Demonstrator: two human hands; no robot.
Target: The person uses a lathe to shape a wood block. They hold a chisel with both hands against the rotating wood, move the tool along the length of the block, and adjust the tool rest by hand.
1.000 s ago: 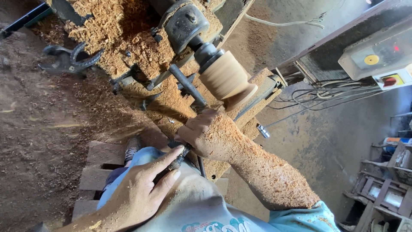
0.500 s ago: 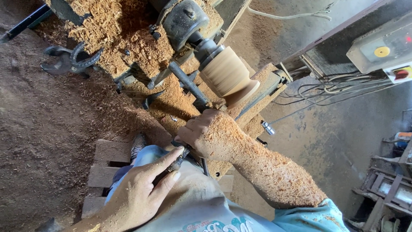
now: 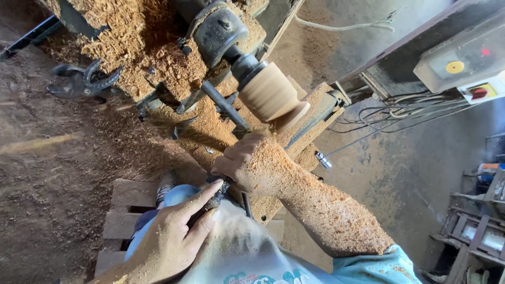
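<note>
Fingers of the right hand (image 3: pixel 250 163) wrap the front of a turning tool (image 3: pixel 216 199), braced on the tool rest (image 3: pixel 223 105) for steadiness; the left hand (image 3: pixel 171 239) clasps its rear handle low — leverage. Its tip meets the wooden workpiece (image 3: pixel 271 94) on the shavings-heaped lathe (image 3: pixel 218 31).

Over the last second the head view drifts slightly, so the pale turned wooden workpiece (image 3: pixel 271 94) and the grey wall control box (image 3: pixel 463 63) sit lower in frame.

Pale tan wood blank (image 3: pixel 268 94), orange-brown sawdust (image 3: pixel 131 31), light blue sleeve (image 3: pixel 379 265).
</note>
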